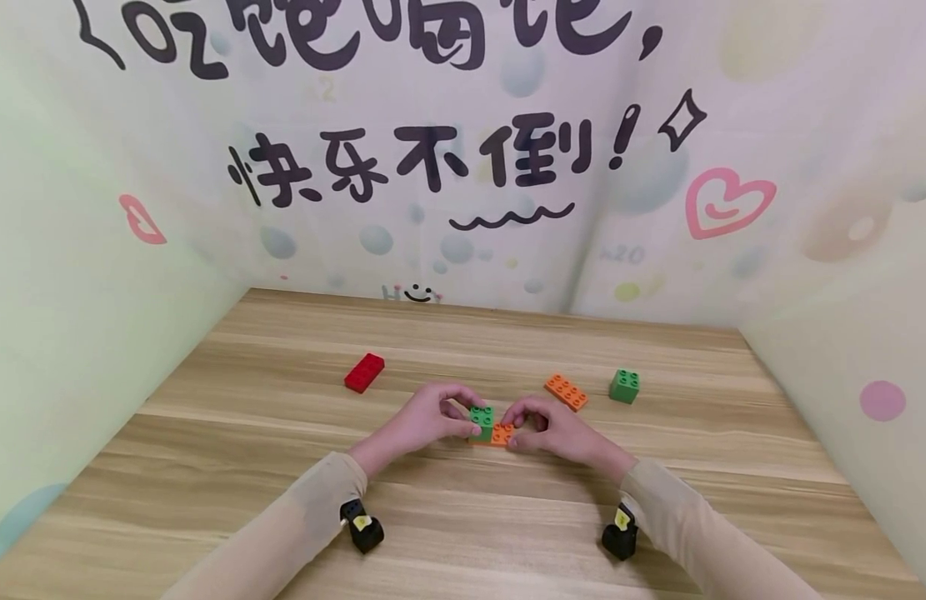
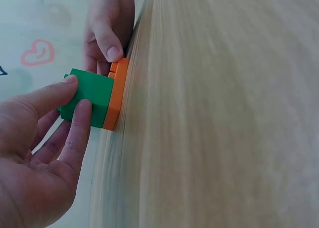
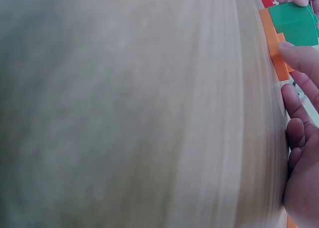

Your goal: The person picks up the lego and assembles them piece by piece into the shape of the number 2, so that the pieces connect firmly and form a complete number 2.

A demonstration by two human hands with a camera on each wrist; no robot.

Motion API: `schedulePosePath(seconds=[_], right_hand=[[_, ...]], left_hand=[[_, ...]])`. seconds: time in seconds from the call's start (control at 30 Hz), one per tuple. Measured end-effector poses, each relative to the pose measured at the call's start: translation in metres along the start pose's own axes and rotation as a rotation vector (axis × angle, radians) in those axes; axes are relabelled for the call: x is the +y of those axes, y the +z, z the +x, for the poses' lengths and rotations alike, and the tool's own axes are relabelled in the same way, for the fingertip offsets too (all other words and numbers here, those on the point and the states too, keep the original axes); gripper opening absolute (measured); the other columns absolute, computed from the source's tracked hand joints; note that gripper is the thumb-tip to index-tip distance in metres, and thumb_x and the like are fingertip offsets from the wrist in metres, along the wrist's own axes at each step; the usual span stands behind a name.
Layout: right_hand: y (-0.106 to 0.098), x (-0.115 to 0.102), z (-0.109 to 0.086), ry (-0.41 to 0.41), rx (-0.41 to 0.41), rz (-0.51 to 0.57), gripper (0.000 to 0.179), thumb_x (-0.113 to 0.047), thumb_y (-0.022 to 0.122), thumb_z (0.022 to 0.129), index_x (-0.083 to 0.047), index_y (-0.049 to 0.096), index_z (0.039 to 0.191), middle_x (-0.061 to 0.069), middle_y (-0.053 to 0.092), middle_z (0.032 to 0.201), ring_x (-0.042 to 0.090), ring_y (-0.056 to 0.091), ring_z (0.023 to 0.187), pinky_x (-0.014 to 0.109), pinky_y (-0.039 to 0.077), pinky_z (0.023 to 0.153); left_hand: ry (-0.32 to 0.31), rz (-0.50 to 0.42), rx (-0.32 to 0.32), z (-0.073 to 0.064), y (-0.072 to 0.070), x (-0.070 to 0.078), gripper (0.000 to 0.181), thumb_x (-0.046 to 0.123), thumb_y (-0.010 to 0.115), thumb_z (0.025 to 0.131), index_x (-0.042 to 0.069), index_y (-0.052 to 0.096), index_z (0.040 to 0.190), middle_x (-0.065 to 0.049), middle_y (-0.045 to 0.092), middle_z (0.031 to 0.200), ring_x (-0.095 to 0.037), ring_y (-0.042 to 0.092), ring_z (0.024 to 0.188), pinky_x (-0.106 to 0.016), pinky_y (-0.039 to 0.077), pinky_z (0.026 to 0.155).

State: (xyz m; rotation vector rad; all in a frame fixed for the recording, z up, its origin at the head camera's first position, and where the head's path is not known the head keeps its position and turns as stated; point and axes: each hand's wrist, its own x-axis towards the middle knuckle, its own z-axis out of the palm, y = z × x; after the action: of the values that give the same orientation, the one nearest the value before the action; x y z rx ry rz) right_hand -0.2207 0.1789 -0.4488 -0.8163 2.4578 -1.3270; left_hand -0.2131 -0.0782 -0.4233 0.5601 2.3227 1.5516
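Observation:
A square green building brick (image 1: 481,422) sits on the left half of a flat orange brick (image 1: 502,434) on the table, its studs facing up. The left hand (image 1: 431,417) pinches the green brick between thumb and fingers; the left wrist view shows its fingertips on the green brick's side (image 2: 89,96). At the orange brick's right end, the right hand (image 1: 556,432) holds it with thumb and index finger. Its thumb lies beside the studs in the right wrist view, while the other fingers curl near the tabletop. The green brick hides the orange brick's left studs.
On the wooden table (image 1: 463,517), a red brick (image 1: 365,372) lies at the back left. Beyond the right hand are another flat orange brick (image 1: 566,392) and a second green brick (image 1: 624,386). A printed wall sheet (image 1: 447,250) stands behind the table.

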Motion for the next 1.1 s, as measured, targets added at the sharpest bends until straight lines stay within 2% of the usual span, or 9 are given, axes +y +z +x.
schedulePosePath(seconds=[0.23, 0.53, 0.8, 1.1], right_hand=[[-0.0002, -0.001, -0.0008, -0.013, 0.004, -0.023, 0.022, -0.02, 0.078, 0.085, -0.017, 0.069, 0.105, 0.005, 0.064, 0.098, 0.011, 0.042, 0.072, 0.021, 0.034, 0.065], [0.0001, 0.0022, -0.0008, -0.004, 0.005, -0.031, 0.023, -0.022, 0.079, 0.084, -0.018, 0.069, 0.105, 0.006, 0.065, 0.1, 0.012, 0.042, 0.072, 0.021, 0.034, 0.065], [-0.0002, 0.0003, -0.0009, 0.036, 0.011, -0.053, 0.023, -0.025, 0.08, 0.084, -0.021, 0.07, 0.104, 0.002, 0.067, 0.103, 0.012, 0.039, 0.07, 0.023, 0.032, 0.064], [-0.0002, -0.0018, -0.0014, 0.047, 0.008, -0.043, 0.024, -0.025, 0.079, 0.084, -0.02, 0.07, 0.105, 0.003, 0.066, 0.104, 0.013, 0.039, 0.071, 0.023, 0.032, 0.065]], left_hand=[[0.009, 0.003, -0.001, -0.0002, 0.0001, 0.0003, 0.03, 0.009, 0.078, 0.083, 0.013, 0.071, 0.112, -0.01, 0.065, 0.109, -0.012, 0.068, 0.082, -0.026, 0.054, 0.068], [0.015, 0.012, -0.002, -0.0007, 0.0006, 0.0009, 0.03, 0.009, 0.078, 0.084, 0.011, 0.07, 0.112, -0.01, 0.069, 0.108, -0.012, 0.068, 0.082, -0.024, 0.053, 0.066], [0.026, 0.011, -0.002, -0.0006, 0.0003, 0.0005, 0.03, 0.009, 0.079, 0.083, 0.009, 0.07, 0.112, -0.012, 0.069, 0.109, -0.012, 0.067, 0.082, -0.024, 0.054, 0.067], [0.011, 0.009, 0.008, -0.0013, 0.0007, 0.0005, 0.03, 0.008, 0.079, 0.083, 0.013, 0.071, 0.111, -0.008, 0.069, 0.109, -0.012, 0.067, 0.082, -0.025, 0.054, 0.068]])
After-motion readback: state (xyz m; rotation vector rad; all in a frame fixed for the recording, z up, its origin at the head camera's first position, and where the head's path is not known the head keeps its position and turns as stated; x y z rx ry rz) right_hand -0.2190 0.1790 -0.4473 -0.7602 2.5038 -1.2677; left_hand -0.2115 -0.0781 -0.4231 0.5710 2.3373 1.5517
